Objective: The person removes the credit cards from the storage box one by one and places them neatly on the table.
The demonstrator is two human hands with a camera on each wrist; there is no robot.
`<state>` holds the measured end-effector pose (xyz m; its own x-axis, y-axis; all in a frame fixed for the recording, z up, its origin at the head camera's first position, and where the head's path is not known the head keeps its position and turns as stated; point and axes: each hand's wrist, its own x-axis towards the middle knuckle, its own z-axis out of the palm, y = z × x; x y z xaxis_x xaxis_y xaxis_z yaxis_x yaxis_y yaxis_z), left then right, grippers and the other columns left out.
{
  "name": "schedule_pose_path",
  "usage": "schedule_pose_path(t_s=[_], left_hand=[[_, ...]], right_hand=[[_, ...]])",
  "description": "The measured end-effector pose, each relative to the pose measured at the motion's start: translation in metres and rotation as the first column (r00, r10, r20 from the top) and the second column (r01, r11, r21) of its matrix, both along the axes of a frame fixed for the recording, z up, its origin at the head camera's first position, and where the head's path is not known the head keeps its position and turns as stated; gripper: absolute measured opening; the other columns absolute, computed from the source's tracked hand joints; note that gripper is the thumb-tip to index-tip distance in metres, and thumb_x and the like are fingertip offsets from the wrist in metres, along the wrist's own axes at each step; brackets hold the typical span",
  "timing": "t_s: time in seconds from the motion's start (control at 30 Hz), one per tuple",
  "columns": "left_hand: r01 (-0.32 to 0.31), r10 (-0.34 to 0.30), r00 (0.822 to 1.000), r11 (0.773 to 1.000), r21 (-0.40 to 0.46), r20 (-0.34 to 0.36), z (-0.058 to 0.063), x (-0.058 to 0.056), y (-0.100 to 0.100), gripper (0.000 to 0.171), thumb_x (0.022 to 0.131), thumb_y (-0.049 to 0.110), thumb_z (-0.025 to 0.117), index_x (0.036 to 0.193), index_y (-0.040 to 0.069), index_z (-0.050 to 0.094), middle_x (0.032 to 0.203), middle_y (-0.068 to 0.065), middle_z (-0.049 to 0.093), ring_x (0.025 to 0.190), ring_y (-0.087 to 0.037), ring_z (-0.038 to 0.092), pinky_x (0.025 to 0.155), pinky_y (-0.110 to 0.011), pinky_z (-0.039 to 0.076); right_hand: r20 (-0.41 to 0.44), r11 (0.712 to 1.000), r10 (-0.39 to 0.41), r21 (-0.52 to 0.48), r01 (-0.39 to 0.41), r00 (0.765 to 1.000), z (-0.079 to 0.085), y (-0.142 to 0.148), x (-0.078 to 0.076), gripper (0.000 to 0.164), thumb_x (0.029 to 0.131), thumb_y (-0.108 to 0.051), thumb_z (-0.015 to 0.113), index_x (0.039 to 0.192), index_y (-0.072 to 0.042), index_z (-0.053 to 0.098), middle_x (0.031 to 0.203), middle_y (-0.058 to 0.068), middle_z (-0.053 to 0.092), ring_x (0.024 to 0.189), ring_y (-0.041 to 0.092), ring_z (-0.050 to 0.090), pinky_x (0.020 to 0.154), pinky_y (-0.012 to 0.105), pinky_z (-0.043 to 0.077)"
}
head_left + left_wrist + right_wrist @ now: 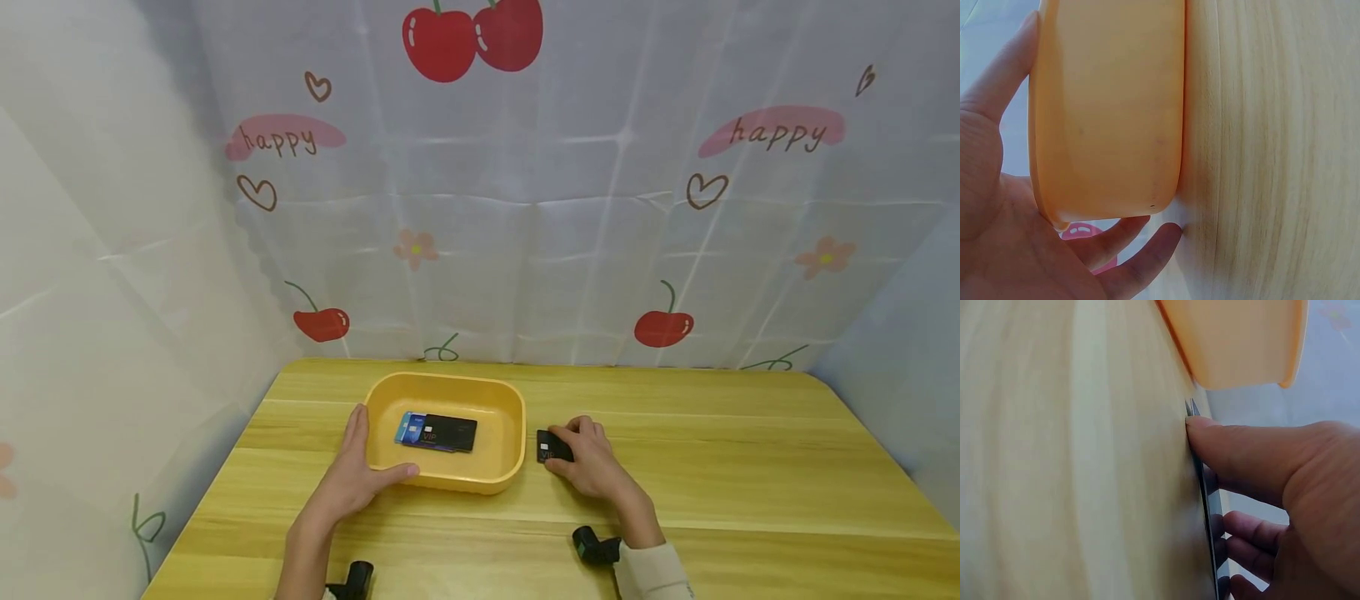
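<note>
A yellow plastic bin stands on the wooden table. Inside it lie a black card marked VIP and blue cards partly beneath it. My left hand spans the bin's near left corner, with a straight thumb on the near rim and extended fingers along the left side. In the left wrist view that hand rests against the rim. To the right of the bin, my right hand pinches another black VIP card low over the tabletop. The right wrist view shows its thin edge, doubled at the far tip.
The table reaches back to a white curtain printed with cherries, hearts and flowers. More sheeting hangs along both sides. Black wrist mounts sit close over the table near each forearm.
</note>
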<state>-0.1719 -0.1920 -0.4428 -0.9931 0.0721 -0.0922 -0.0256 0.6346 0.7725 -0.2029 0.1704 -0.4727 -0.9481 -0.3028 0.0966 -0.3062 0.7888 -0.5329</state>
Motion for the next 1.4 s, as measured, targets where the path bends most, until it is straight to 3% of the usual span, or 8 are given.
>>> schedule_pose_path(t_s=[0.37, 0.77, 1.17, 1.4], left_hand=[[0.006, -0.006, 1.0, 1.0, 0.002, -0.004, 0.0, 0.0, 0.0, 0.128, 0.078, 0.05, 0.08, 0.156, 0.002, -0.01, 0.162, -0.02, -0.011, 0.148, -0.039, -0.001, 0.115, -0.055, 0.012], [0.009, -0.009, 1.0, 1.0, 0.016, -0.005, 0.001, 0.0, 0.0, 0.128, 0.078, 0.049, 0.081, 0.156, 0.0, -0.008, 0.162, -0.02, -0.011, 0.148, -0.038, -0.003, 0.116, -0.054, 0.01], [0.005, -0.005, 1.0, 1.0, 0.005, 0.0, -0.003, 0.0, -0.001, 0.127, 0.079, 0.05, 0.08, 0.156, 0.001, -0.009, 0.163, -0.018, -0.012, 0.148, -0.037, -0.003, 0.116, -0.055, 0.011], [0.01, -0.01, 1.0, 1.0, 0.008, -0.01, -0.005, -0.002, -0.001, 0.127, 0.079, 0.05, 0.08, 0.156, 0.001, -0.009, 0.163, -0.017, -0.012, 0.148, -0.036, -0.004, 0.116, -0.055, 0.011]], right_hand=[[0.0, 1.0, 0.005, 0.006, -0.005, 1.0, -0.003, 0.001, -0.002, 0.052, 0.089, -0.016, 0.073, 0.135, 0.002, 0.058, 0.117, 0.018, 0.045, 0.108, 0.037, 0.038, 0.091, 0.051, 0.034], [0.038, 0.996, -0.026, -0.084, 0.029, 0.999, 0.002, -0.001, -0.001, 0.065, 0.089, -0.028, 0.072, 0.142, 0.001, 0.048, 0.119, 0.018, 0.046, 0.109, 0.034, 0.04, 0.091, 0.052, 0.039], [-0.02, 0.979, -0.071, -0.193, 0.066, 0.997, 0.007, -0.009, -0.001, 0.063, 0.091, -0.029, 0.07, 0.141, 0.003, 0.048, 0.125, 0.021, 0.047, 0.114, 0.036, 0.043, 0.092, 0.053, 0.042], [-0.093, 0.948, -0.085, -0.314, 0.051, 0.992, 0.017, -0.017, 0.0, 0.054, 0.092, -0.019, 0.071, 0.137, 0.003, 0.052, 0.119, 0.022, 0.054, 0.111, 0.037, 0.052, 0.091, 0.052, 0.047]])
